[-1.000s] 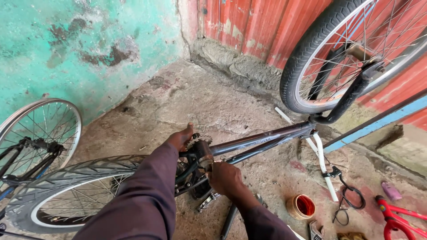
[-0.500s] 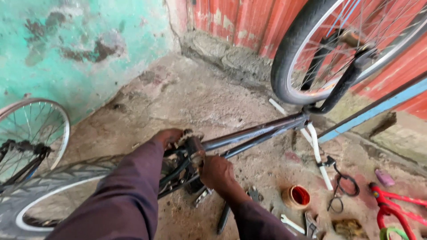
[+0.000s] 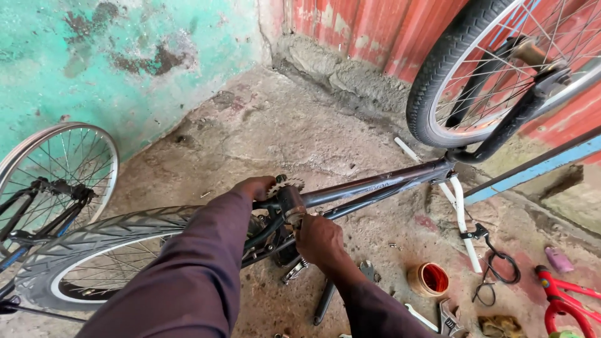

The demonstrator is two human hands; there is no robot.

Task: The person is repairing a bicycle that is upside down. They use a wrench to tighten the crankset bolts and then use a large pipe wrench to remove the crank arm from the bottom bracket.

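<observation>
Head view: looks down along two dark sleeves at an upturned bicycle on a concrete floor (image 3: 300,138).
Left hand (image 3: 255,188): curled over the top of the crank area, fingers bent around the metal, next to the toothed chainring (image 3: 283,185).
Right hand (image 3: 318,241): closed around the crank hub (image 3: 291,203) from the near side; whether it pinches a small part or just grips the housing cannot be told.
Bicycle frame (image 3: 375,181): dark tube running from the hands toward the floor's far right corner, where the raised front wheel (image 3: 494,69) stands.
Step in hand: both hands appear to be working the crank assembly, turning or seating it by feel.
Next move: likely calls for a firm counter-hold with one hand while the other turns, perhaps a tool.
Rear wheel (image 3: 100,250): near the floor's left edge, tyre on.
Loose items: orange tub (image 3: 429,278) and a spanner (image 3: 447,316) lie to the right of the hands, a black cable (image 3: 501,269) beyond them.
Far: a second wheel (image 3: 56,169) leans by the green wall (image 3: 125,56); red corrugated sheeting (image 3: 375,25) is behind.
</observation>
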